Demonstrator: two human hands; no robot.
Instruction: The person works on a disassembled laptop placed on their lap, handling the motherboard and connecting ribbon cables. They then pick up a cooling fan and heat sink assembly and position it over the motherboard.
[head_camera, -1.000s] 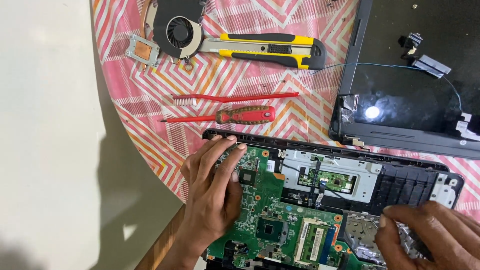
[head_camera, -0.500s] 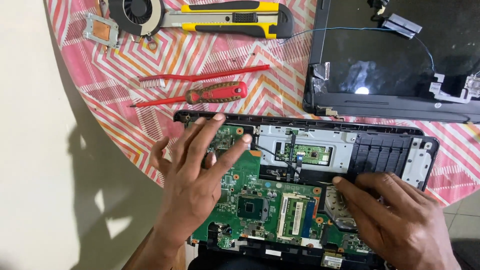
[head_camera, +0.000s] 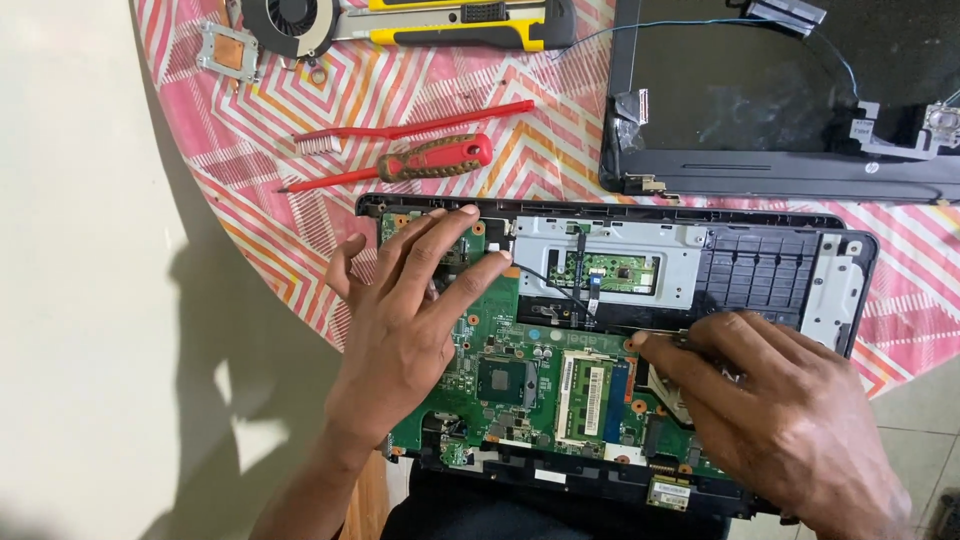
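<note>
While the opened black laptop base (head_camera: 780, 262) lies at the near edge of the desk (head_camera: 250, 190), overhanging that edge toward us, we have both hands on the green motherboard (head_camera: 520, 380) seated inside it. Our left hand (head_camera: 405, 320) lies flat and open on the board's left part, fingers spread and pointing toward the far rim of the base, gripping nothing. Our right hand (head_camera: 770, 410) rests on the board's right part, its fingers curled down and the fingertips (head_camera: 640, 342) pressed at the board's far edge, just beside the upright memory module (head_camera: 585, 385); whether it pinches anything we cannot tell. A dark square processor chip (head_camera: 500, 380) sits between our two hands. Beyond the board, a silver metal plate (head_camera: 610, 265) with a small green touchpad board (head_camera: 605, 268) fills the middle of the base.

Just past the base's far rim lie a red-handled screwdriver (head_camera: 430, 160) and, beside it, a red toothbrush (head_camera: 420, 125), both slanted across the pink zigzag-patterned cloth (head_camera: 530, 110) that covers the desk. Along the far edge we see a yellow and black utility knife (head_camera: 460, 20), with a black round cooling fan (head_camera: 290, 18) and its copper-faced heatsink plate (head_camera: 228, 50) to the left. At the far right corner lies the detached black laptop screen panel (head_camera: 770, 90), face up, a thin blue wire (head_camera: 600, 35) trailing across it.
</note>
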